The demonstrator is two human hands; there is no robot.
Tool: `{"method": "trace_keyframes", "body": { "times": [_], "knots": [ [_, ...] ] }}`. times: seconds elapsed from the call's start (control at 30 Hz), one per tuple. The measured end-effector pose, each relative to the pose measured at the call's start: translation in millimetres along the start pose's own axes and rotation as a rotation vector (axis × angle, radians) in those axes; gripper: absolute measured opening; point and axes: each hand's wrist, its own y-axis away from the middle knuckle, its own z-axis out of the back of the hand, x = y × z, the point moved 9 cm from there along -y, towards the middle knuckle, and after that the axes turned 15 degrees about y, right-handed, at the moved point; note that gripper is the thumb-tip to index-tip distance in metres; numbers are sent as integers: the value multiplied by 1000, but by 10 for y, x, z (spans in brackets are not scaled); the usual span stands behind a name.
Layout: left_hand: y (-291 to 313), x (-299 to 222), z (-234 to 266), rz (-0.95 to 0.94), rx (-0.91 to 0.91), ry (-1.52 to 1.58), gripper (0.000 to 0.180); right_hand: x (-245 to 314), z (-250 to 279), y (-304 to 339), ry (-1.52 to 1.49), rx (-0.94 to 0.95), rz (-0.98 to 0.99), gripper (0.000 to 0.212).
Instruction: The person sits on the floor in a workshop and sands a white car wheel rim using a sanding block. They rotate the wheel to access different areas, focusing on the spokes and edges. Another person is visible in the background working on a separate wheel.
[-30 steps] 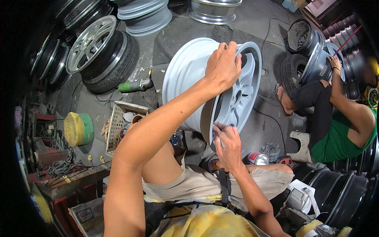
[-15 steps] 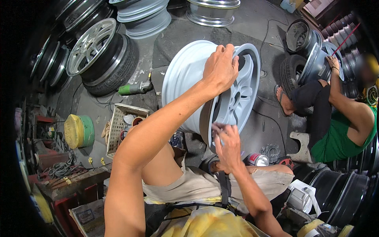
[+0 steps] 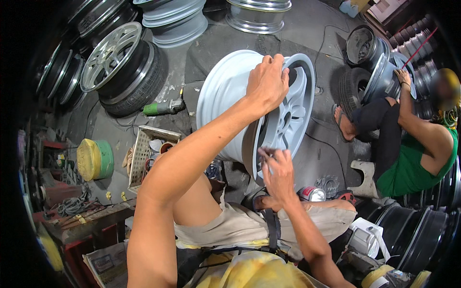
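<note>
Left grip [image 3: 267, 81] clamps the rim of the pale wheel [image 3: 225, 96] at frame center; right grip [image 3: 277, 175], fingers curled, touches its lower edge.

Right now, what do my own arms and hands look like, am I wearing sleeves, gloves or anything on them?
Both forearms are bare, with no sleeves showing on them. The left hand and the right hand wear no gloves, and no watch, ring or band is visible. Nearer the body there is yellow cloth and beige shorts.
</note>
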Motion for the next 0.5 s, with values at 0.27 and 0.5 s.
{"method": "trace_keyframes", "body": {
  "times": [0.27, 0.5],
  "knots": [
    [-20, 29, -53, 25, 20, 8, 20, -50, -28, -21, -16, 52, 8, 32],
    [-15, 36, -27, -15, -1, 6, 21, -116, -50, -134, 50, 45, 108, 39]
  ]
}}
